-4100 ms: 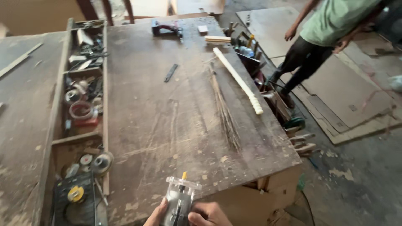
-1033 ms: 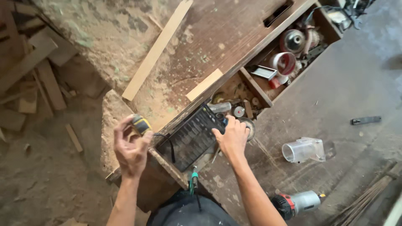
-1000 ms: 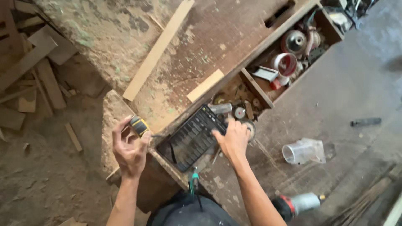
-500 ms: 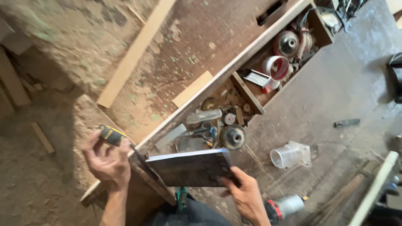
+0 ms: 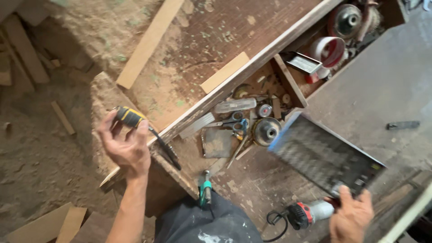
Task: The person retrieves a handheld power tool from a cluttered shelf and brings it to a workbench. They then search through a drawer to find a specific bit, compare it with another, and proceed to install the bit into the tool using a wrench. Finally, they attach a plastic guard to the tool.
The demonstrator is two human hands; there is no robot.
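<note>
Yellow-and-black screwdriver handle (image 5: 128, 117) sits clenched in the left hand (image 5: 126, 146), fingers wrapped round it, dark shaft pointing down-right toward the tool tray (image 5: 288, 81). Shaft tip ends just at the tray's near corner, over the dusty bench edge.

Right hand (image 5: 351, 218) grasps the near corner of a flat black bit case (image 5: 326, 157) — thumb on top, case tilted and blurred, held above the grey bench top to the right of the tray. Case has a pale blue edge on the side nearest the tray.

Inside the tray, near compartment: scissors w/ blue-ish handles (image 5: 236, 123), round wire cup brush (image 5: 266, 130), clear plastic tube (image 5: 235, 105), a square of sandpaper (image 5: 217, 143). Far compartment past the divider: red-and-white tape roll (image 5: 327, 50), another wire wheel (image 5: 346, 20).

Left of the tray, on the sawdust-covered bench: short wood offcut (image 5: 225, 72) lying against the tray wall, longer wood strip (image 5: 150, 40) further out. Below the tray, close to the person's body — green-handled tool (image 5: 205, 189) and a red-and-grey power tool (image 5: 306, 213) w/ black cord, just beside the right hand.
</note>
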